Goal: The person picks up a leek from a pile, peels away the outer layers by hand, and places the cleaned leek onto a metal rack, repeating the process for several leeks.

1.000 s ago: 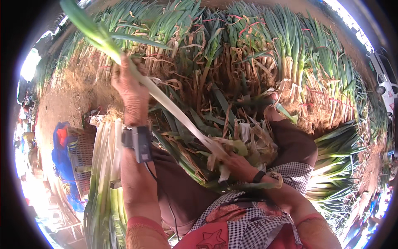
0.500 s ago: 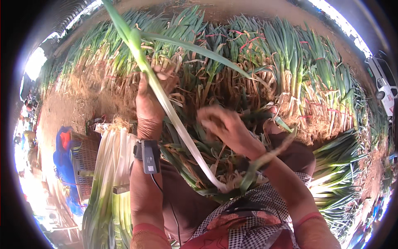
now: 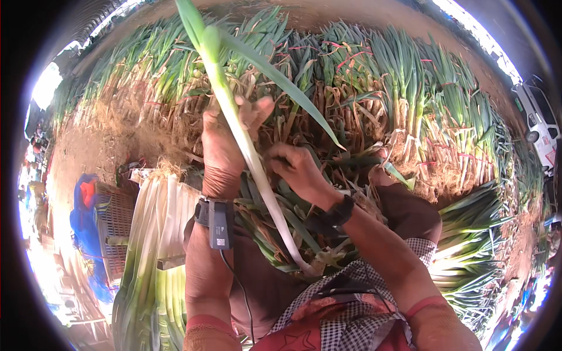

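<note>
A long leek [image 3: 259, 178] with a white shank and green top slants across the middle, its root end low near my lap. My left hand [image 3: 225, 149] holds it by the upper shank, thumb on one side and fingers on the other. Just right of the stalk is my right hand [image 3: 300, 172], its fingers loosely bent and apart, with nothing visible in them. A heap of stripped leek leaves [image 3: 293, 216] lies under both hands, between my knees.
Rows of upright leek bundles [image 3: 404, 88] stand ahead. Cleaned leeks [image 3: 146, 234] lie at the left, beside a plastic crate [image 3: 111, 228] and a blue bag [image 3: 85, 216]. More leeks [image 3: 471, 245] are stacked at the right. A white vehicle [image 3: 538, 120] stands far right.
My right hand has moved left toward the stalk. The loose leaf strip over my right forearm has gone from there. My left hand and the leek's top have shifted slightly right.
</note>
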Action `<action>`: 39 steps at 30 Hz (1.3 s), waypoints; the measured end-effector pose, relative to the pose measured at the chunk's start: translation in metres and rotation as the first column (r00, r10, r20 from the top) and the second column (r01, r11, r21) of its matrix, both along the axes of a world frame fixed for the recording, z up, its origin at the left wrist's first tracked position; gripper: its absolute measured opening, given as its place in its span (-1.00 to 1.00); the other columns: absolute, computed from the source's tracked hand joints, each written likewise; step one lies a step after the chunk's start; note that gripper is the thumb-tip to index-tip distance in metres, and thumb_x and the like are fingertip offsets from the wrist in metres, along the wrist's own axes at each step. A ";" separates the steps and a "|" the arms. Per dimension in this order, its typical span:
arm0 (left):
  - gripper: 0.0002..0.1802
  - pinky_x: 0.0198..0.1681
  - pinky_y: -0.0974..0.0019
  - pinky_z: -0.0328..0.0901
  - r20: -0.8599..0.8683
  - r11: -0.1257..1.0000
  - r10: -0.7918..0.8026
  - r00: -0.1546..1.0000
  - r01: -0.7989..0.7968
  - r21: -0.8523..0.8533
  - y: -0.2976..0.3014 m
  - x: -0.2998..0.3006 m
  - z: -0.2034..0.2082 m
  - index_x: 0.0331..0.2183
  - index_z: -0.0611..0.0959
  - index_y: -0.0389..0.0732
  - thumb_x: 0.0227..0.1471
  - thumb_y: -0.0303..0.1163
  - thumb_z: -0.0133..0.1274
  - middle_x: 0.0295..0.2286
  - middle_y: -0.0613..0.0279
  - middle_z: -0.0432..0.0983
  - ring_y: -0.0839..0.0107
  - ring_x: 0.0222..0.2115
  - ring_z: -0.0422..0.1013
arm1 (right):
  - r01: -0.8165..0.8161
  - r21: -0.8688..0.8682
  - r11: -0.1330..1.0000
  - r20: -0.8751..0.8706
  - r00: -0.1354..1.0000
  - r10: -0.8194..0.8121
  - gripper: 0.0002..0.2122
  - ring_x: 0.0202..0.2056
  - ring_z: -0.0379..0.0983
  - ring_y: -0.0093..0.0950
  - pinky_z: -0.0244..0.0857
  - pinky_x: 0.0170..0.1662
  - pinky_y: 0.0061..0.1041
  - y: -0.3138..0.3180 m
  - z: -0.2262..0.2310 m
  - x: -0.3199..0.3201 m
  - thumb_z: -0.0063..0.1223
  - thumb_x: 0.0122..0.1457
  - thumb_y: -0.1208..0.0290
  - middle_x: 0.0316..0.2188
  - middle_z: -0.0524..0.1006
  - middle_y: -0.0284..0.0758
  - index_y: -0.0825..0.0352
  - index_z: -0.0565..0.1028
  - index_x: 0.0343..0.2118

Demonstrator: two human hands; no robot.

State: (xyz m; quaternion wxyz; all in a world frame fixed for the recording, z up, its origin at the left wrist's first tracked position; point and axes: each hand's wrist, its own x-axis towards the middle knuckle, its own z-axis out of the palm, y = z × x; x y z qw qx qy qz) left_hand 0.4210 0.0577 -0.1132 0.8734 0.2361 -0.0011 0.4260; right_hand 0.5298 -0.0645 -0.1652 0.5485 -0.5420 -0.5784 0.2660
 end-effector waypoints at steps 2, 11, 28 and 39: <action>-0.65 0.21 -0.19 0.06 0.038 0.989 -0.011 0.999 0.006 0.146 0.013 -0.013 -0.004 -0.30 0.51 -0.29 0.11 -0.18 -0.14 -0.55 0.11 0.37 -0.06 -0.13 0.40 | -0.126 -0.205 0.971 0.066 0.988 0.142 -0.89 -0.44 0.44 -0.56 0.32 -0.37 -0.47 -0.032 -0.019 -0.003 0.05 0.13 0.57 -0.52 0.49 -0.27 0.44 0.47 -0.28; -0.76 0.11 -0.15 0.30 -0.156 0.920 0.356 0.921 -0.317 0.229 0.048 -0.045 0.016 -0.30 0.47 -0.30 0.16 -0.36 -0.23 -0.46 0.10 0.42 0.19 -0.34 0.45 | 0.069 -0.875 0.479 0.430 0.562 0.706 -0.83 -0.30 0.52 -0.09 0.39 -0.24 -0.19 -0.225 -0.135 0.076 -0.02 0.02 0.42 -0.42 0.56 -0.11 0.36 0.56 -0.38; -0.62 -0.13 0.05 0.45 -0.491 0.909 0.412 0.768 -0.312 0.275 0.024 -0.027 0.014 -0.16 0.32 -0.25 0.33 -0.11 -0.38 -0.46 0.12 0.40 0.28 -0.51 0.34 | -0.417 -0.194 0.888 -0.621 0.753 0.219 -0.66 -0.41 0.46 -0.64 0.36 -0.28 -0.62 -0.106 -0.025 -0.026 -0.09 0.32 0.15 -0.47 0.49 -0.41 0.43 0.41 -0.20; -0.78 -0.61 0.50 0.12 -0.174 0.997 -0.006 0.985 0.019 0.073 0.058 -0.037 -0.022 -0.26 0.33 -0.21 0.26 -0.26 -0.09 -0.48 0.24 0.25 0.56 -0.59 0.13 | -0.211 -0.232 0.950 0.018 0.975 0.221 -0.79 -0.67 0.30 -0.31 0.16 -0.55 -0.38 -0.162 -0.012 -0.021 0.02 0.18 0.47 -0.70 0.30 -0.21 0.39 0.36 -0.58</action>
